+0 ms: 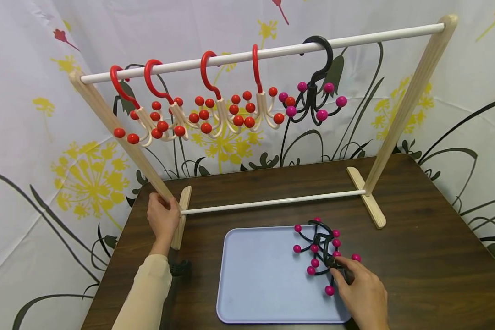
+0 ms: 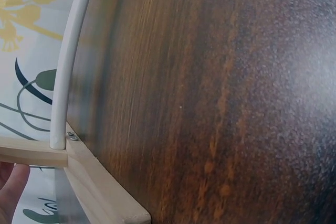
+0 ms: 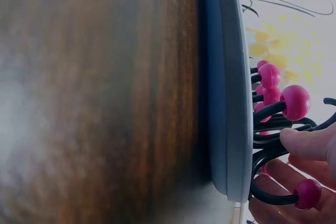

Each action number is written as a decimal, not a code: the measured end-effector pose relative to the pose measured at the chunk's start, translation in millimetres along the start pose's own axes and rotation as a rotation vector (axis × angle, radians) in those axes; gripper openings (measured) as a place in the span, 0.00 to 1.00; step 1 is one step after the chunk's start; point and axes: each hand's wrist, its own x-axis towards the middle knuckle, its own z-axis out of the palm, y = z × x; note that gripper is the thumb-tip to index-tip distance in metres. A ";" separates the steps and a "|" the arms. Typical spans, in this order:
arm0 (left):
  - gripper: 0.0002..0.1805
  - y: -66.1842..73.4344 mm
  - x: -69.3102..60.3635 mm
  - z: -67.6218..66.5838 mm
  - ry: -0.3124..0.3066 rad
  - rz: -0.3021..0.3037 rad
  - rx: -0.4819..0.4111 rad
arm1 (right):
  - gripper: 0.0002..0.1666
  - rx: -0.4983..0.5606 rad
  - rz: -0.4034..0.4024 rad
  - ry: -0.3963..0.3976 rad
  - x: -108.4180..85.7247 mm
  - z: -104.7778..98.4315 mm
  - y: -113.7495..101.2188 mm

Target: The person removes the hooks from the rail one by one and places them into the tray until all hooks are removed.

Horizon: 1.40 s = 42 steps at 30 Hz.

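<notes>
On the left, my left hand [image 1: 164, 217] grips the pale wooden upright [image 1: 145, 167] close to its foot. Along the white round rail [image 1: 272, 52] hang four red-hooked hangers [image 1: 220, 107] with cream arms and red balls, then one black hanger [image 1: 312, 98] with magenta balls.

Below, on the right part of the light-blue, round-cornered tray [image 1: 255, 275], black curved-arm hangers [image 1: 322, 239] with magenta balls lie bunched together; their number cannot be confirmed. My right hand [image 1: 362, 288] pinches one of them between thumb and fingers, at the tray's right end. The exact pinch point is partly hidden by my own fingers, though it appears to be near the central stem.

Assessment: the piece looks like light, stiff plastic, smooth-surfaced and not especially fragile, though I judge the thin arms the weakest part. The round balls would likely roll under a fingertip. The best hold is the stem, beneath the hook; the splayed arms could snag on their neighbours.
</notes>
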 end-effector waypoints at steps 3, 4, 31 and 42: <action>0.12 0.1 -0.1 -0.5 0.003 0.001 0.000 | 0.19 -0.005 0.002 -0.015 -0.1 -0.8 0.1; 0.12 0.1 -0.2 -0.5 0.003 0.001 -0.001 | 0.19 -0.006 0.001 -0.019 0.1 -1.1 0.4; 0.12 0.1 -1.7 -0.9 -0.004 -0.025 0.016 | 0.15 0.219 -0.321 0.145 53.0 -93.0 -12.0; 0.12 0.0 0.2 -1.6 -0.006 -0.027 0.019 | 0.23 0.201 -0.619 0.235 121.7 -144.4 -59.5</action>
